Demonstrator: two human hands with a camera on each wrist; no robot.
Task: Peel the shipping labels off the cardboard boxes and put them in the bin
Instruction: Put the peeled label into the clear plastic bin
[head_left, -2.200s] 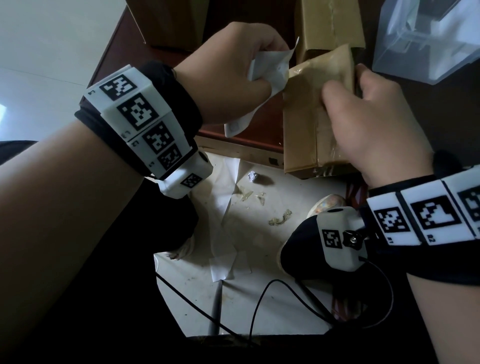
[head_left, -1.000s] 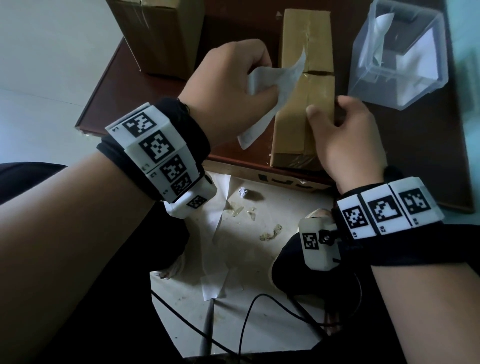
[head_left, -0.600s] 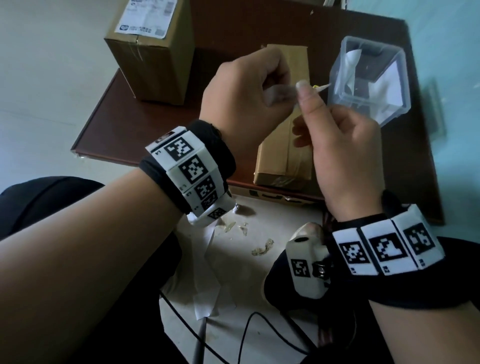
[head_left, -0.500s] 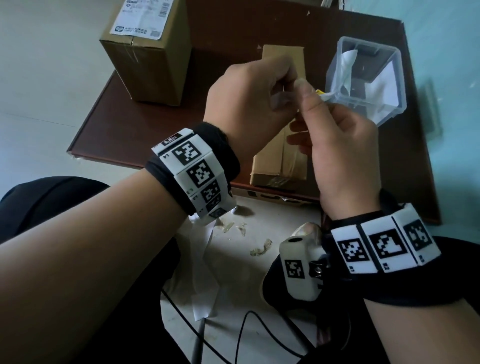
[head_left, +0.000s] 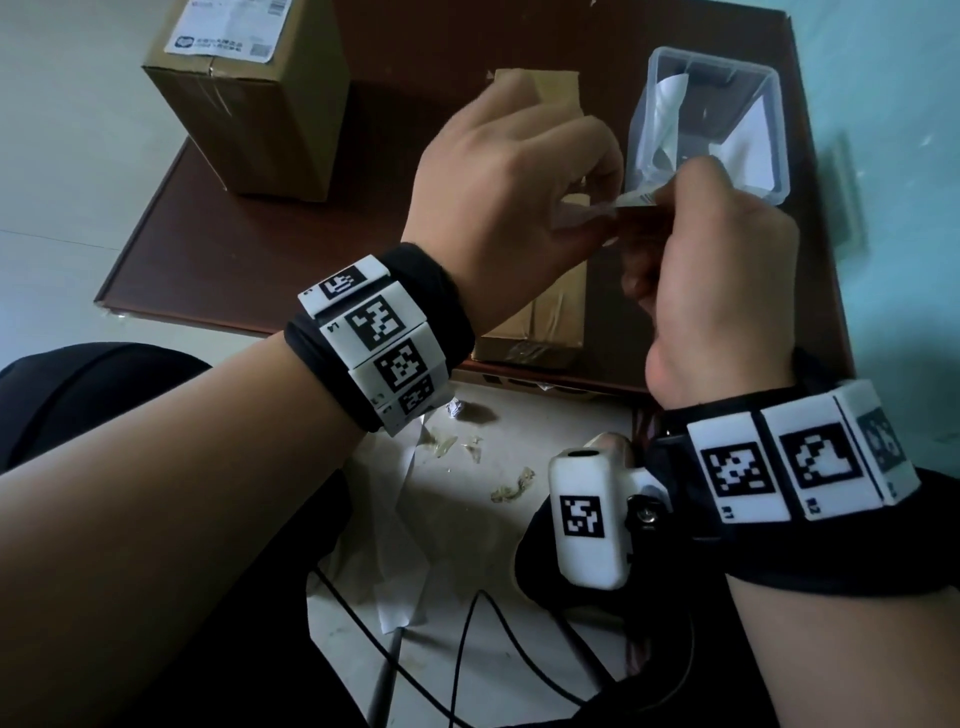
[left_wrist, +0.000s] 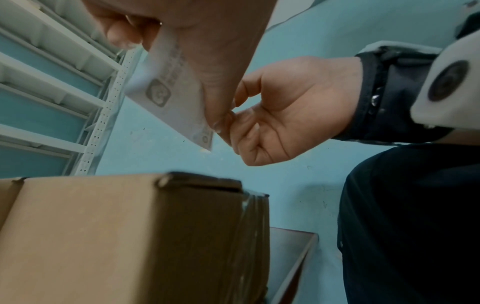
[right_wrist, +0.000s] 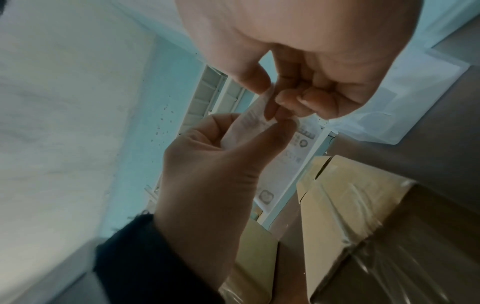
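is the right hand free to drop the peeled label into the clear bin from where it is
Probably yes. The right hand pinches the label just in front of the clear bin, whose top is open, with nothing between. But the left hand also grips the label and must release.

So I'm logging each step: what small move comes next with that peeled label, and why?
Probably carry the label over the clear bin and drop it. Both the left hand and the right hand pinch it, it is free of the box, and the open bin sits just behind them.
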